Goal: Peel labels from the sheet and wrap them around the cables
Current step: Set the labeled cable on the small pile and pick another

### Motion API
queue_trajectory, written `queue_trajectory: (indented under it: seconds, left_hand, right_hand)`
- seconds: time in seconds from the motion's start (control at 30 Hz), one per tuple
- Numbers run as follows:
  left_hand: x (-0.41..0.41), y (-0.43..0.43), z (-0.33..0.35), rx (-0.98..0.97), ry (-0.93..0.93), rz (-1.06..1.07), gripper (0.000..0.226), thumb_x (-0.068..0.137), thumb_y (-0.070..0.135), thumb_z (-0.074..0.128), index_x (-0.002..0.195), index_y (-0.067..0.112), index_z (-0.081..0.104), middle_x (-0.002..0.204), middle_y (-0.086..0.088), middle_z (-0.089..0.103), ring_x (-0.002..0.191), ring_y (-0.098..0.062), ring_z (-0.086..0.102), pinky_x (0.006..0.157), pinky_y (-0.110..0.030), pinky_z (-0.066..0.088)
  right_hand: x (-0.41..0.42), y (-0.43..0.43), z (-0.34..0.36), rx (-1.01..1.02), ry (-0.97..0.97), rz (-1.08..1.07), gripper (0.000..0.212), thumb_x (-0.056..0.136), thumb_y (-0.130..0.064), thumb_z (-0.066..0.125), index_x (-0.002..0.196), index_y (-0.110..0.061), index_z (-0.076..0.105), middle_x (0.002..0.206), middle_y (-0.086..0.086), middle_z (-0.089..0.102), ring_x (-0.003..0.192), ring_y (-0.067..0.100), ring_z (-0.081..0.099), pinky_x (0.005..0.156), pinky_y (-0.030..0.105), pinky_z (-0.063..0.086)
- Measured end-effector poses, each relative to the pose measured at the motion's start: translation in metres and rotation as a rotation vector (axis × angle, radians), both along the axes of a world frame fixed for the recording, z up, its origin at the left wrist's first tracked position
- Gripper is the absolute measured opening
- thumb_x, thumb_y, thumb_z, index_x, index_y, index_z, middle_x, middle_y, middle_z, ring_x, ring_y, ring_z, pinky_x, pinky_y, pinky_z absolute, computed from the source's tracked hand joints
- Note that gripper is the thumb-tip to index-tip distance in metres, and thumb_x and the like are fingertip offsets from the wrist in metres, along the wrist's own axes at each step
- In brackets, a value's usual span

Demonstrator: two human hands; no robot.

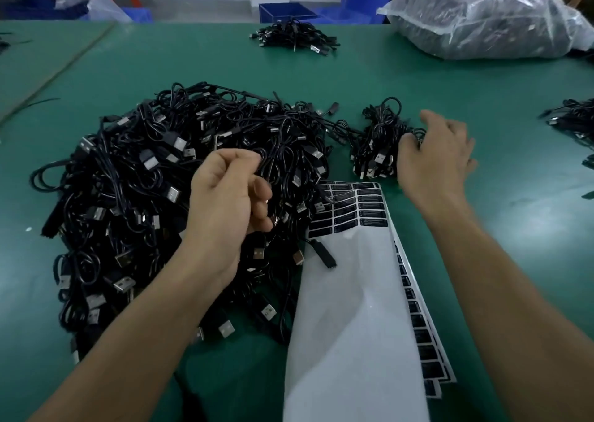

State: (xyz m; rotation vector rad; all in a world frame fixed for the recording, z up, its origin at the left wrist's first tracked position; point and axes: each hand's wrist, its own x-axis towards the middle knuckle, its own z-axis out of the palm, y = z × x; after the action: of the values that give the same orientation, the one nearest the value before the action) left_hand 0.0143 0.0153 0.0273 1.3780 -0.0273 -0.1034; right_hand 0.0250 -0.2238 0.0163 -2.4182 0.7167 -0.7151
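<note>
The print on the labels (369, 203) between the hands is too small to be read. The fingertips of the right hand (434, 159) are buried in the small bundle (376, 145), so its hold cannot be judged. Whether a cable is pinched in the curled left hand (225, 196) cannot be told. Nearer than both hands, the label sheet (353, 318) is cut off by the lower edge.

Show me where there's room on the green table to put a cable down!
Bare mat lies between the big cable pile and the far small pile, and right of the label sheet, past the right hand. Crowded: the middle, where piles and sheet meet.
</note>
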Motion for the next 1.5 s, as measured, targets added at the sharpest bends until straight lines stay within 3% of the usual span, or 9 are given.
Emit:
queue_trajectory:
  seconds: [0.1, 0.2, 0.3, 0.57, 0.7, 0.87, 1.07, 1.3, 1.5]
  left_hand:
    - [-0.003, -0.004, -0.009, 0.227, -0.127, -0.063, 0.014, 0.098, 0.015, 0.06, 0.085, 0.018, 0.064, 0.054, 0.009, 0.057, 0.043, -0.005, 0.048, 0.041, -0.019, 0.043]
    - [-0.006, -0.007, -0.015, 0.352, -0.232, -0.083, 0.01, 0.092, 0.016, 0.067, 0.083, 0.02, 0.065, 0.056, 0.01, 0.058, 0.043, -0.004, 0.052, 0.042, -0.018, 0.044]
    - [-0.003, -0.006, -0.018, 0.381, -0.27, -0.059, 0.011, 0.088, 0.016, 0.072, 0.083, 0.021, 0.064, 0.059, 0.009, 0.06, 0.043, -0.005, 0.054, 0.041, -0.019, 0.046]
    - [-0.003, -0.004, -0.029, 0.643, -0.431, -0.052, 0.04, 0.076, 0.012, 0.083, 0.088, 0.033, 0.051, 0.075, 0.008, 0.062, 0.052, -0.007, 0.057, 0.048, -0.032, 0.055]
    - [-0.004, -0.004, -0.031, 0.639, -0.459, 0.025, 0.052, 0.075, 0.003, 0.08, 0.087, 0.035, 0.041, 0.081, 0.004, 0.05, 0.052, -0.015, 0.057, 0.047, -0.033, 0.054]
    - [-0.003, -0.003, -0.029, 0.707, -0.451, 0.027, 0.059, 0.074, 0.01, 0.085, 0.106, 0.034, 0.042, 0.105, 0.013, 0.041, 0.063, -0.015, 0.061, 0.056, -0.023, 0.054]
    - [-0.003, -0.002, -0.029, 0.644, -0.463, 0.019, 0.068, 0.073, 0.007, 0.085, 0.115, 0.039, 0.042, 0.117, 0.015, 0.037, 0.064, -0.019, 0.063, 0.063, -0.01, 0.049]
    - [0.0, -0.001, -0.027, 0.585, -0.399, 0.012, 0.055, 0.084, 0.005, 0.077, 0.115, 0.031, 0.039, 0.108, 0.014, 0.036, 0.058, -0.014, 0.065, 0.039, -0.016, 0.047]
    - [-0.004, -0.003, -0.027, 0.67, -0.483, 0.05, 0.047, 0.087, 0.0, 0.068, 0.12, 0.022, 0.043, 0.116, 0.004, 0.04, 0.06, -0.021, 0.058, 0.051, -0.027, 0.053]
  right_hand:
    - [-0.014, 0.022, 0.008, -0.046, -0.178, 0.283, 0.022, 0.097, -0.018, 0.053, 0.107, -0.017, 0.073, 0.101, -0.002, 0.069, 0.096, 0.01, 0.061, 0.083, 0.012, 0.039]
    - [-0.02, 0.044, 0.009, 0.003, 0.018, 0.532, 0.015, 0.097, -0.022, 0.059, 0.09, -0.024, 0.073, 0.079, -0.02, 0.065, 0.076, 0.0, 0.062, 0.067, 0.001, 0.042]
    - [-0.021, 0.056, -0.009, 0.041, 0.216, 0.583, 0.015, 0.097, -0.032, 0.063, 0.105, -0.023, 0.071, 0.084, -0.017, 0.062, 0.078, -0.005, 0.057, 0.068, 0.01, 0.044]
    - [-0.03, 0.065, -0.035, 0.212, 0.082, 0.462, 0.022, 0.097, -0.025, 0.063, 0.118, -0.024, 0.067, 0.097, -0.016, 0.061, 0.086, -0.003, 0.058, 0.069, 0.003, 0.038]
    - [-0.026, 0.069, -0.025, 0.088, 0.075, 0.463, 0.034, 0.099, -0.037, 0.055, 0.13, -0.025, 0.06, 0.124, -0.004, 0.053, 0.118, 0.017, 0.051, 0.096, 0.023, 0.037]
    - [0.0, 0.091, -0.006, -0.046, 0.228, 0.561, 0.054, 0.099, -0.05, 0.051, 0.149, -0.03, 0.043, 0.137, 0.009, 0.05, 0.13, 0.032, 0.039, 0.104, 0.041, 0.031]
    - [0.017, 0.114, -0.003, -0.065, 0.126, 0.382, 0.045, 0.093, -0.058, 0.058, 0.118, -0.021, 0.065, 0.119, 0.005, 0.044, 0.118, 0.029, 0.04, 0.097, 0.037, 0.036]
    - [0.014, 0.124, 0.005, -0.031, 0.069, 0.378, 0.041, 0.087, -0.048, 0.068, 0.109, -0.015, 0.058, 0.119, 0.006, 0.051, 0.113, 0.028, 0.049, 0.092, 0.043, 0.047]
    - [0.011, 0.127, 0.008, 0.122, 0.191, 0.448, 0.032, 0.089, -0.042, 0.069, 0.087, -0.01, 0.069, 0.091, 0.011, 0.067, 0.088, 0.032, 0.063, 0.075, 0.043, 0.056]
